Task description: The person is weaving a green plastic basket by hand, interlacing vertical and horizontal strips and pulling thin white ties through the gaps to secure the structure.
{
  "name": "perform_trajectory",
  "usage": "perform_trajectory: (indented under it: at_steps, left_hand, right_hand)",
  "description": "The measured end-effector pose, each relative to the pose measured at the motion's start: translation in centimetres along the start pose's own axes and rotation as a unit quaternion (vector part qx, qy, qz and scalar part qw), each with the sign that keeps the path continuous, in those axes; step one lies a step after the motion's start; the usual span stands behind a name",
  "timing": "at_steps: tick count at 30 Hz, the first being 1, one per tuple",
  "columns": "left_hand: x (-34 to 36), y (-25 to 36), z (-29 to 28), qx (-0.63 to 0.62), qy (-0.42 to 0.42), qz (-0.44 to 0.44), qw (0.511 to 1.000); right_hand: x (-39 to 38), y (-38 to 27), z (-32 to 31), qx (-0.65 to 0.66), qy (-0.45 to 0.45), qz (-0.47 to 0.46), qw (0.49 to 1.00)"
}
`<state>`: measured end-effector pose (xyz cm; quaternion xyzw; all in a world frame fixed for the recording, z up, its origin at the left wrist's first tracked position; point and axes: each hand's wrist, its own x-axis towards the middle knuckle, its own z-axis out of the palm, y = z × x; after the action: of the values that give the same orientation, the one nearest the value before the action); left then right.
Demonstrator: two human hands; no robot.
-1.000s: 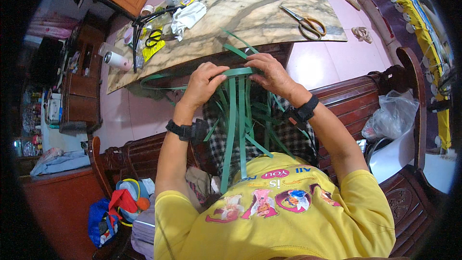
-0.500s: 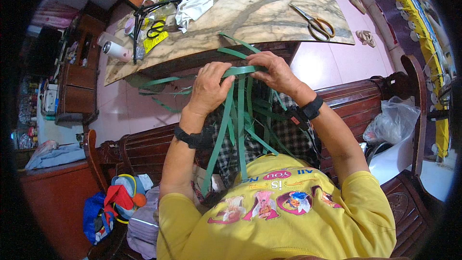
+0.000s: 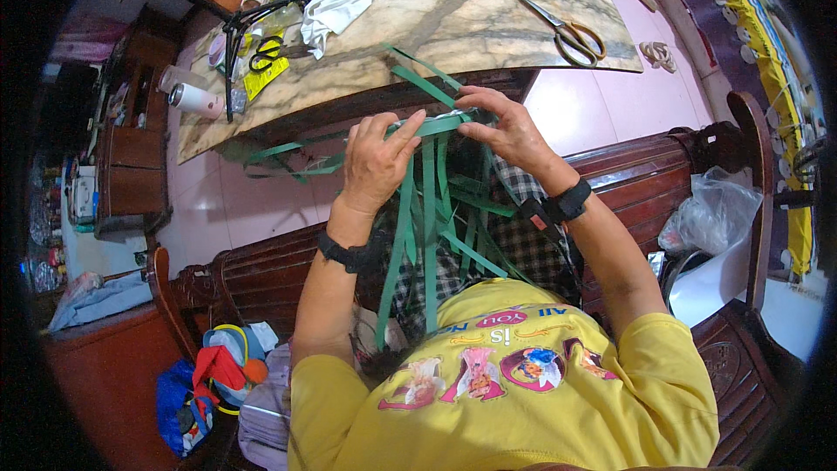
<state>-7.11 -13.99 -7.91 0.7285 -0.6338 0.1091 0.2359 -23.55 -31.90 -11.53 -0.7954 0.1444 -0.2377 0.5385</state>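
Note:
Several flat green plastic strips [image 3: 430, 235] are gathered into a woven piece above my lap, with loose ends hanging toward my shirt and others sticking out left and toward the table. My left hand [image 3: 375, 157] is closed on the left side of the piece, its thumb and forefinger along a crosswise strip. At the other end, my right hand [image 3: 506, 129] pinches the strips between thumb and fingers. The underside of the weave is hidden by the strips and my hands.
A marble-topped table [image 3: 453, 17] stands ahead, bearing large scissors [image 3: 567, 33], small black scissors [image 3: 265, 54], a white cloth [image 3: 336, 16], a black stand [image 3: 231, 52] and a pinkish-white bottle [image 3: 197, 99]. A wooden bench [image 3: 636, 183] surrounds me, with a clear plastic bag [image 3: 711, 214] at right.
The right hand's fingers have opened slightly and shifted along the strips, while the left thumb has risen onto the crosswise strip. The hanging strips have swung a little.

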Motion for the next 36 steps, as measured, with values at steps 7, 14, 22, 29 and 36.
perform_trajectory:
  at_steps: [7, 14, 22, 29, 36]
  left_hand:
    - [-0.3, -1.6, 1.1, 0.001, 0.03, -0.002, 1.0]
    - [-0.1, -2.3, 1.6, -0.017, 0.027, -0.023, 0.999]
    - [0.1, -1.9, 1.2, -0.025, 0.017, -0.032, 0.999]
    - [-0.1, -2.1, 1.2, -0.043, 0.005, -0.047, 0.998]
    - [0.8, -1.5, 1.6, -0.051, -0.005, -0.053, 0.997]
  right_hand:
    - [-0.7, -0.6, 0.5, 0.016, 0.117, 0.061, 0.991]
    - [-5.5, -1.9, 0.4, 0.032, -0.202, 0.218, 0.954]
    - [-5.9, -0.6, 5.4, 0.178, -0.204, 0.302, 0.914]
    - [-6.6, -3.2, 2.9, 0.205, -0.179, 0.281, 0.92]
    - [-6.5, -7.4, -1.1, 0.222, -0.065, 0.19, 0.954]
